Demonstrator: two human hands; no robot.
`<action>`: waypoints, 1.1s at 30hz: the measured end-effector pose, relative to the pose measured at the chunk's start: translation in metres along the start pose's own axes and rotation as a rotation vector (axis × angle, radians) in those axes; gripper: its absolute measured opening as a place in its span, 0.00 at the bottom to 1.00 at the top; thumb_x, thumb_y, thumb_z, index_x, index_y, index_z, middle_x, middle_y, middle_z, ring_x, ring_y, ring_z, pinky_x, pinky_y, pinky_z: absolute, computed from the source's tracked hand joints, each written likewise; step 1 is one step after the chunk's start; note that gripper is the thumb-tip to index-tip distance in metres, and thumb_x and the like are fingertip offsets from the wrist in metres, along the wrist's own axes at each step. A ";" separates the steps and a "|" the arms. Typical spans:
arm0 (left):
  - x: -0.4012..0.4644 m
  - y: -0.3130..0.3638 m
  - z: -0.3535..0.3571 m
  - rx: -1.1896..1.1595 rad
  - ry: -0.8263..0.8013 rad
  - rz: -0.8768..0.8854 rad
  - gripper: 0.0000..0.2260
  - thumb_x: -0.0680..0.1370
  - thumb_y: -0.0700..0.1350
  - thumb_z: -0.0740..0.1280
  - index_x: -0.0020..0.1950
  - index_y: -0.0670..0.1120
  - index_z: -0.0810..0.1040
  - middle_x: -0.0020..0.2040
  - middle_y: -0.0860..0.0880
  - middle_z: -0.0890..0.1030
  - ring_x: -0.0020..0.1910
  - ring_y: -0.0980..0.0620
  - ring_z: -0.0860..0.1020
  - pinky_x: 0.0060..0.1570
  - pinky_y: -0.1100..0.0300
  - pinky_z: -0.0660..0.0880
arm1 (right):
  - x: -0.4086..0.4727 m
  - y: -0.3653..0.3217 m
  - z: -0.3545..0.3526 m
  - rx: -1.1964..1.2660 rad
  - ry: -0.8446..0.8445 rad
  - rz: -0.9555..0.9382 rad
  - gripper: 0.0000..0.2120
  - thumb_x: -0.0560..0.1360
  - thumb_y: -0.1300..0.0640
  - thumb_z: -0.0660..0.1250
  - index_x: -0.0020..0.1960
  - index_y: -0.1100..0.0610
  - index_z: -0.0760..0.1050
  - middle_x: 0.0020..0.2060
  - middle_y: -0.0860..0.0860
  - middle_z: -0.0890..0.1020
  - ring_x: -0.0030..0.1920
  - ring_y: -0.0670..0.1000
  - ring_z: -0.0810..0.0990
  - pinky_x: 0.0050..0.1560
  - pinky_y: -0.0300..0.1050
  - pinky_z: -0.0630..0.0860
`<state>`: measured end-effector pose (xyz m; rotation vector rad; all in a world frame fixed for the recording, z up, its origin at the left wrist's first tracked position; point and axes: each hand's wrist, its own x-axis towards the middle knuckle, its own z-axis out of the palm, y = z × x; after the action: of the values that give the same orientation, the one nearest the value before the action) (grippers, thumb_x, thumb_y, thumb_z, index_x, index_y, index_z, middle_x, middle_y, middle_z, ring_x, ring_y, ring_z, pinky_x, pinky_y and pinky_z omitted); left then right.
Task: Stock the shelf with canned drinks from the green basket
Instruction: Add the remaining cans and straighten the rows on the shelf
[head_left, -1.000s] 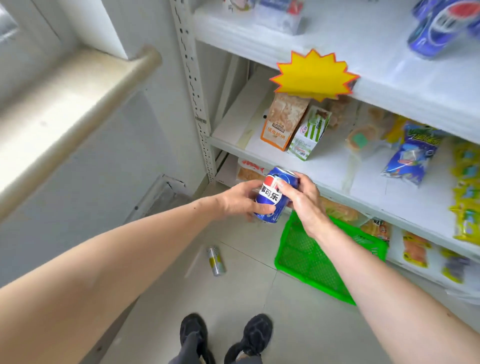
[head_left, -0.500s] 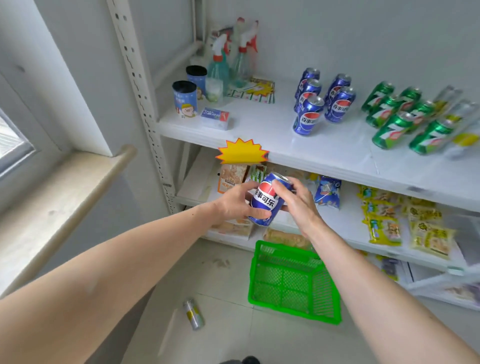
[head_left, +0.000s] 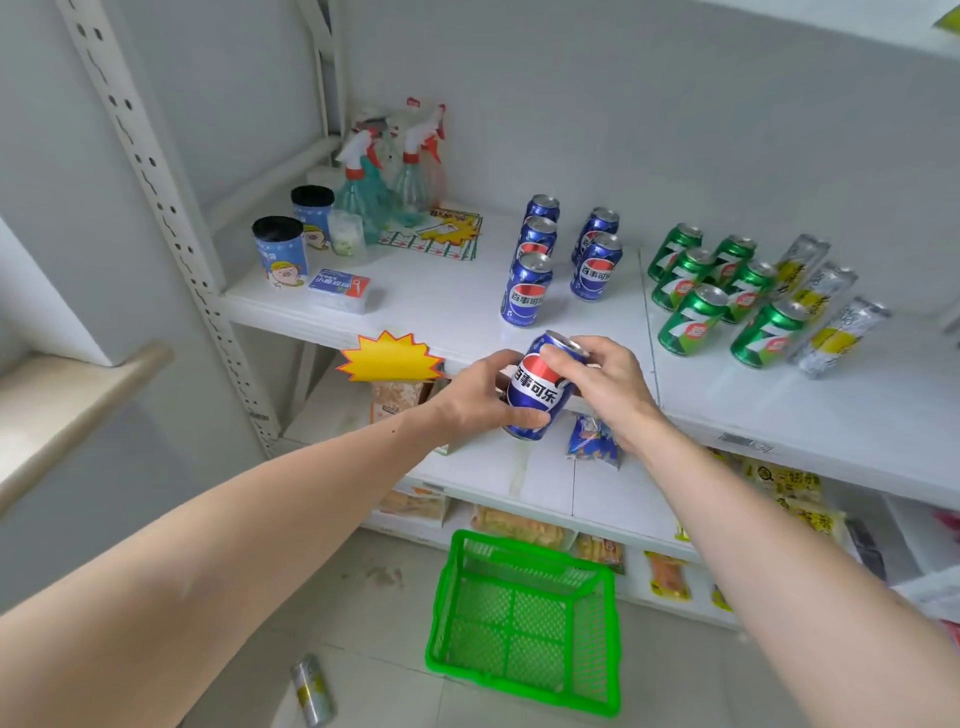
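Both hands hold one blue cola can (head_left: 540, 387), tilted with its top leaning away toward the shelf (head_left: 447, 306). The left hand (head_left: 480, 397) grips the can's lower body, thumb curled under its base, while the right hand (head_left: 605, 384) pinches its upper rim with curled fingers. The can hangs in front of the shelf edge, not yet resting on the board. Just beyond the hands, on the shelf, stand five more blue cola cans (head_left: 524, 291) in two short rows. Farther to the right of the right hand are green soda cans (head_left: 691, 319), and past those, silver and yellow cans (head_left: 836, 338). Beyond and to the left of the left hand stand spray bottles (head_left: 363, 182) and two blue cups with black lids (head_left: 280, 249), with a small flat packet (head_left: 337, 286) near them. A yellow starburst tag (head_left: 389, 358) hangs on the shelf edge just left of the left hand. Below the hands, on the floor, sits the green basket (head_left: 524, 623), with no cans showing inside it. A lone silver can (head_left: 311, 688) lies on the floor to the basket's left.
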<state>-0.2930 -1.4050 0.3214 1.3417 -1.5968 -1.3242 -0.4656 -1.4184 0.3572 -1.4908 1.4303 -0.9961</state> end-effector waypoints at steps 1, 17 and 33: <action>0.008 0.004 0.005 0.007 0.012 0.001 0.32 0.66 0.46 0.79 0.67 0.52 0.69 0.48 0.52 0.80 0.44 0.57 0.81 0.41 0.67 0.77 | 0.007 -0.001 -0.010 -0.025 -0.025 0.001 0.18 0.68 0.44 0.76 0.53 0.53 0.80 0.47 0.48 0.84 0.48 0.48 0.83 0.49 0.44 0.80; 0.132 0.027 0.033 0.110 0.051 0.021 0.36 0.65 0.46 0.79 0.70 0.50 0.66 0.50 0.52 0.77 0.48 0.52 0.80 0.47 0.61 0.77 | 0.116 0.000 -0.072 -0.179 -0.122 0.094 0.10 0.72 0.51 0.74 0.48 0.46 0.73 0.45 0.44 0.80 0.50 0.48 0.81 0.54 0.54 0.81; 0.196 0.006 0.052 0.372 0.049 -0.126 0.31 0.75 0.50 0.71 0.74 0.44 0.64 0.72 0.46 0.69 0.69 0.48 0.70 0.66 0.57 0.67 | 0.215 0.035 -0.094 -0.300 -0.204 0.055 0.28 0.72 0.60 0.74 0.69 0.54 0.68 0.60 0.51 0.79 0.58 0.51 0.78 0.60 0.49 0.75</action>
<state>-0.3931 -1.5786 0.2903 1.7065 -1.8112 -1.0881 -0.5574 -1.6369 0.3570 -1.7032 1.5090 -0.5942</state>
